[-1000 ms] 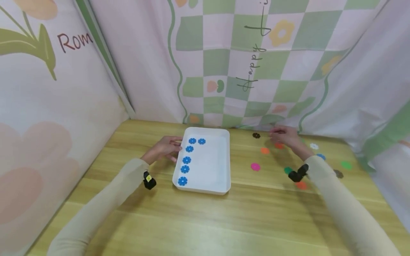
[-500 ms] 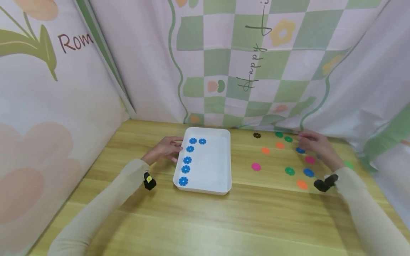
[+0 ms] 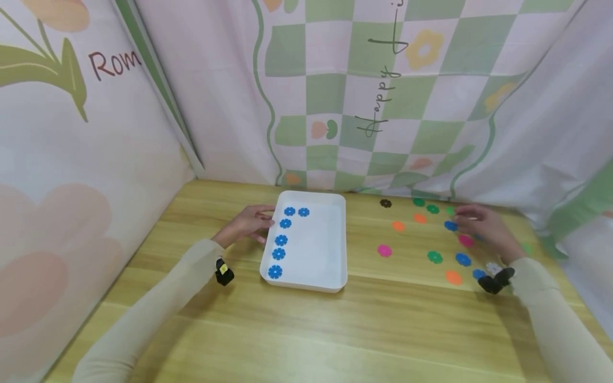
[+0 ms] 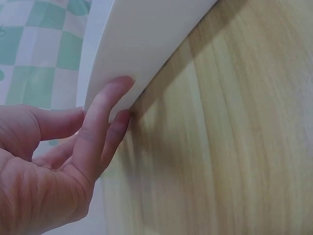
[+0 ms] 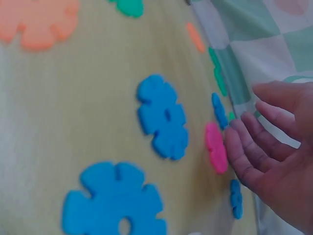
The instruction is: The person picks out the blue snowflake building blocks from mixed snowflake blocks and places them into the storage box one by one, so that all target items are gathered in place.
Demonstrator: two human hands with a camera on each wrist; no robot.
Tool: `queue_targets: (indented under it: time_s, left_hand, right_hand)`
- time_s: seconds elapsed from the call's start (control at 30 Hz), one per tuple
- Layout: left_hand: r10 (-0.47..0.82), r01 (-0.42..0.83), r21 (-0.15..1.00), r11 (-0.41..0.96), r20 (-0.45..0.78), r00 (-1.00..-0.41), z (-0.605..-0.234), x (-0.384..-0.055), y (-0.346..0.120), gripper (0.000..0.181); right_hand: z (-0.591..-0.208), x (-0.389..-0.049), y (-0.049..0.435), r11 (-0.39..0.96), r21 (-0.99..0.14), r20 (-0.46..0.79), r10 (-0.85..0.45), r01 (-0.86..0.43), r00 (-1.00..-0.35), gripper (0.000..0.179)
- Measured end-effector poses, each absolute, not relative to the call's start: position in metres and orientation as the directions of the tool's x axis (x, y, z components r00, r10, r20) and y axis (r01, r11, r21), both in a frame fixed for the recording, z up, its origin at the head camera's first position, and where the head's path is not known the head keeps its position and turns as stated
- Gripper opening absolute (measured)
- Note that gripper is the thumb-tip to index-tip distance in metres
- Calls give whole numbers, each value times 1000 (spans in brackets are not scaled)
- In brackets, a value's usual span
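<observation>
My left hand [image 3: 246,222] is at the left side of a white tray [image 3: 344,239]. In the left wrist view, its fingertips touch the tray's outer wall [image 4: 146,39] and the thumb tip is at the rim. Several blue flower-shaped plastic discs [image 3: 281,240] lie in the tray, most in a column along its left side, with one more beside the topmost. My right hand [image 3: 483,226] hovers over loose flower discs at the right, its fingers loosely bent around nothing. Its fingertips are close to a light green disc [image 3: 450,211], a blue disc [image 3: 450,226] and a pink disc [image 5: 215,148].
More discs lie scattered on the wooden table [image 3: 306,335] right of the tray: a dark brown disc [image 3: 385,203], an orange disc [image 3: 454,277], a green disc [image 3: 435,257], a white disc [image 3: 493,268] and others. A checkered curtain [image 3: 359,106] hangs along the back edge.
My right hand has moved right across the scattered discs, then slightly further right and nearer, uncovering green and blue discs. The left hand stays at the tray.
</observation>
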State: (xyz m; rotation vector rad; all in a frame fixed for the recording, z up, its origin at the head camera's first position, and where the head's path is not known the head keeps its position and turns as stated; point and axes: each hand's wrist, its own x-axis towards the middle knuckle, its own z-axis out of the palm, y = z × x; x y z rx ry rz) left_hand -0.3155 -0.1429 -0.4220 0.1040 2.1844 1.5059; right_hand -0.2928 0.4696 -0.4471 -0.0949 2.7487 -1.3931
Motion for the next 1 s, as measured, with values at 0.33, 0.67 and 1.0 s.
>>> queue_targets:
  time_s: [0.33, 0.67, 1.0]
  left_hand:
    - [351, -182, 908, 377, -322, -879, -422, -314, -143, 57]
    - [357, -177, 908, 380, -320, -878, -423, -312, -144, 56]
    - [365, -173, 915, 363, -311, -878, -425, -313, -146, 56]
  right_hand:
    - [-462, -294, 480, 704, -709, -98, -146, -34, -984, 67]
    - [-461, -293, 470, 685, -727, -179, -132, 41, -975, 91]
    - [-464, -295, 476, 715, -699, -126, -128, -4, -984, 76]
